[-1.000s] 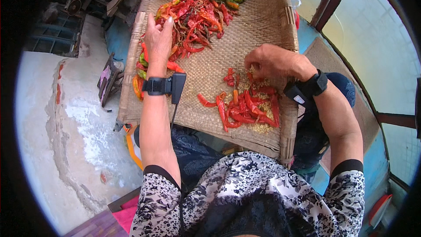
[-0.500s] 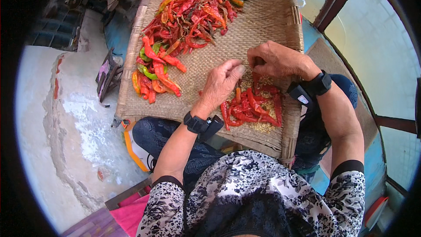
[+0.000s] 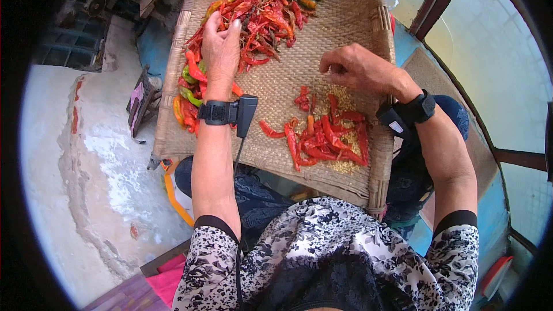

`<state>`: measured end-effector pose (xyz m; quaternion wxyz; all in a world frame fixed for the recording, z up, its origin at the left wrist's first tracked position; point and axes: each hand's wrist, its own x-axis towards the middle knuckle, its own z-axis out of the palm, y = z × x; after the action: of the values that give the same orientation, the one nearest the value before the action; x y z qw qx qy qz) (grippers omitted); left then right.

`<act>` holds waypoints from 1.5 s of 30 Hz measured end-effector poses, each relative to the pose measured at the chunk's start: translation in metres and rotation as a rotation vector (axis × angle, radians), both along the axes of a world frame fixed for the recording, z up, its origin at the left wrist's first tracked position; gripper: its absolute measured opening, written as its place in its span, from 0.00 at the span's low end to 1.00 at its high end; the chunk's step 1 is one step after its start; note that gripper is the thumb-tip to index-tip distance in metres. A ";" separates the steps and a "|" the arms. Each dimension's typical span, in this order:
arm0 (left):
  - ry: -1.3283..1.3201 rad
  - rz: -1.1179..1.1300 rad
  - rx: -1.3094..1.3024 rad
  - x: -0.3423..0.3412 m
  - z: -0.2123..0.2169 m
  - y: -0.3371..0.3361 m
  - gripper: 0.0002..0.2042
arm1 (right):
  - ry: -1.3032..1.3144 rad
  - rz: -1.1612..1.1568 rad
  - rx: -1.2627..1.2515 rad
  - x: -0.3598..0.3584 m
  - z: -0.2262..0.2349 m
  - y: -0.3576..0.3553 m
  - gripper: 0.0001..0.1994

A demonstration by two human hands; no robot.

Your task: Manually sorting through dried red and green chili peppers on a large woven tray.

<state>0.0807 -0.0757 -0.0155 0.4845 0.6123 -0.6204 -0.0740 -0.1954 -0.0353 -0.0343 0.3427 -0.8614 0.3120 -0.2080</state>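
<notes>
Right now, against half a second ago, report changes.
The bare left hand moved up and left, from beside the bare right hand to the large heap of red chillies; its grip is unclear. The right hand shifted slightly but stays over the woven tan tray; the smaller red chilli pile looks unchanged.

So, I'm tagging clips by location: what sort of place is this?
Probably a home's porch or side room: worn, patchy plaster, dark-framed panes and a woven tray of chillies.

free tray [image 3: 288, 78] strip between pepper heap [image 3: 266, 20] and right hand [image 3: 362, 69]
</notes>
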 end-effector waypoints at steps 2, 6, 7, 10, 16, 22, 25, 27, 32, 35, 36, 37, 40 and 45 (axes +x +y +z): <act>-0.070 -0.025 0.172 0.001 -0.003 0.011 0.18 | 0.051 0.062 0.043 0.000 -0.001 0.001 0.11; -0.244 -0.503 0.670 -0.023 -0.033 0.070 0.12 | 0.090 0.286 0.121 0.006 -0.011 0.006 0.15; -0.324 -0.518 0.661 -0.033 -0.034 0.085 0.11 | 0.169 0.274 0.027 0.006 -0.022 0.006 0.14; -0.392 -0.507 0.546 -0.036 -0.050 0.104 0.10 | 0.348 0.265 -0.051 0.014 -0.023 0.006 0.12; -0.315 -0.502 0.500 -0.038 -0.054 0.108 0.09 | 0.359 0.277 -0.074 0.013 -0.025 0.006 0.07; -0.053 -0.474 0.597 -0.035 -0.014 0.083 0.07 | 0.294 0.166 -0.074 -0.003 -0.001 0.001 0.07; 0.121 -0.323 0.191 -0.016 0.007 0.033 0.14 | 0.270 0.050 -0.008 -0.011 0.007 -0.001 0.04; -0.035 -0.097 0.060 -0.017 0.029 0.019 0.22 | 0.173 0.011 -0.021 -0.011 0.008 -0.002 0.05; 0.107 -0.547 0.381 -0.043 -0.001 0.044 0.19 | -0.063 -0.053 -0.059 -0.006 0.014 -0.006 0.07; 0.039 -0.612 0.522 -0.074 -0.007 0.081 0.16 | -0.105 -0.028 -0.066 -0.008 0.015 -0.005 0.07; 0.021 -0.620 0.616 -0.077 -0.008 0.085 0.14 | -0.101 -0.014 -0.067 -0.007 0.016 -0.005 0.07; 0.003 -0.628 0.710 -0.078 -0.009 0.087 0.12 | -0.096 -0.002 -0.069 -0.007 0.017 -0.005 0.07; 0.005 -0.567 0.596 -0.068 -0.009 0.078 0.12 | -0.296 -0.111 -0.033 -0.004 0.010 0.000 0.10; -0.086 -0.109 0.044 -0.008 0.025 0.008 0.18 | 0.088 0.032 -0.026 -0.015 0.006 -0.003 0.12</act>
<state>0.0726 -0.0680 0.0095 0.4393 0.5905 -0.6714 -0.0877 -0.2104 -0.0382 -0.0280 0.3206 -0.8789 0.3105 -0.1684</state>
